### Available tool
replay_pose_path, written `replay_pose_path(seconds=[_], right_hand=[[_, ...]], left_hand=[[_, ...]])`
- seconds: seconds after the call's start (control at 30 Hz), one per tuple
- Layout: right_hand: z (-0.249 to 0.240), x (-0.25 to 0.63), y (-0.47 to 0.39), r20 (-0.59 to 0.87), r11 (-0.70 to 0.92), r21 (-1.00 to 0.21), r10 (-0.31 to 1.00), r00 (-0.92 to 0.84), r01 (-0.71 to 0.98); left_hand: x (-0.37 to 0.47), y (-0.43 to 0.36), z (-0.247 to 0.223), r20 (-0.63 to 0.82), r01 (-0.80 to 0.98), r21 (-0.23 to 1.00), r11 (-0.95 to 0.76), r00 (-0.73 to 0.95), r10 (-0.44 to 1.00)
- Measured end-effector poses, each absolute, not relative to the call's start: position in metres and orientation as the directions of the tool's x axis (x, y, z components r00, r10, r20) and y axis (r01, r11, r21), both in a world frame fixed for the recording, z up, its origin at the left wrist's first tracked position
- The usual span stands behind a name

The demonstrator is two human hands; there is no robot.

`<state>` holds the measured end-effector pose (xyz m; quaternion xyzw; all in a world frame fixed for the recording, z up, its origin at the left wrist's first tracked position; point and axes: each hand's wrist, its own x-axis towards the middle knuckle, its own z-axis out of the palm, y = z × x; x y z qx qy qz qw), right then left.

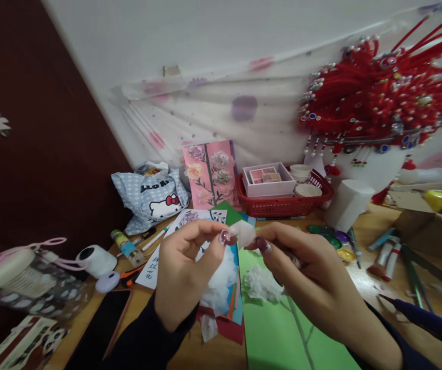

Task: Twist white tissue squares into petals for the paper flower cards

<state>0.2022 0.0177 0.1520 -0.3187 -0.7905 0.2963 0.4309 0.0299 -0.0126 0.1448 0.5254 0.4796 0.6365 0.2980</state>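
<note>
Between my two hands a small piece of white tissue paper (244, 234) is pinched. My left hand (188, 272) grips its left edge between thumb and forefinger. On the other edge, the thumb and forefinger of my right hand (307, 275) are closed, with the remaining fingers curled under. Below, a ruffled white paper flower (263, 283) lies on a green sheet (282, 339) that has a drawn grey stem. A heap of white tissue pieces (221, 282) sits behind my left hand on coloured papers, partly hidden.
A red basket (282, 205) with a white box and cups stands at the back, beside a pink flower picture (211, 174). On the left are a phone (99, 331), a bottle (43, 288) and a blue checked bag (149, 198). A glue gun (424, 321) lies right.
</note>
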Motion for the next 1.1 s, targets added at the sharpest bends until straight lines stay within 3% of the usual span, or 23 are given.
replay_pose_path(seconds=[0.2,0.57,0.67,0.77,0.9,0.97,1.1], right_hand=[[0.150,0.202,0.024,0.466,0.561,-0.798,0.806,-0.366,0.218],[0.144,0.203,0.034,0.421,0.497,-0.832,0.855,-0.303,0.246],[0.141,0.203,0.042,0.393,0.472,-0.839,0.870,-0.299,0.272],[0.135,0.200,0.052,0.273,0.440,-0.830,0.857,-0.437,0.344],[0.119,0.186,0.057,0.009,0.488,-0.734,0.702,-0.712,0.472],[0.108,0.178,0.056,-0.049,0.532,-0.669,0.665,-0.745,0.519],[0.089,0.164,0.052,-0.202,0.584,-0.563,0.588,-0.783,0.585]], left_hand=[[0.019,-0.005,0.141,0.283,-0.084,0.945,-0.316,-0.274,0.919],[0.007,0.005,0.156,0.195,-0.121,0.962,-0.245,-0.321,0.927],[-0.014,0.007,0.162,0.214,0.023,0.976,-0.216,-0.285,0.934],[-0.040,0.015,0.163,0.130,0.378,0.919,-0.108,-0.033,0.991],[-0.062,0.031,0.153,-0.208,0.824,0.564,-0.055,0.206,0.956],[-0.065,0.038,0.146,-0.308,0.909,0.410,-0.072,0.213,0.927],[-0.061,0.046,0.136,-0.385,0.946,0.310,-0.094,0.216,0.897]])
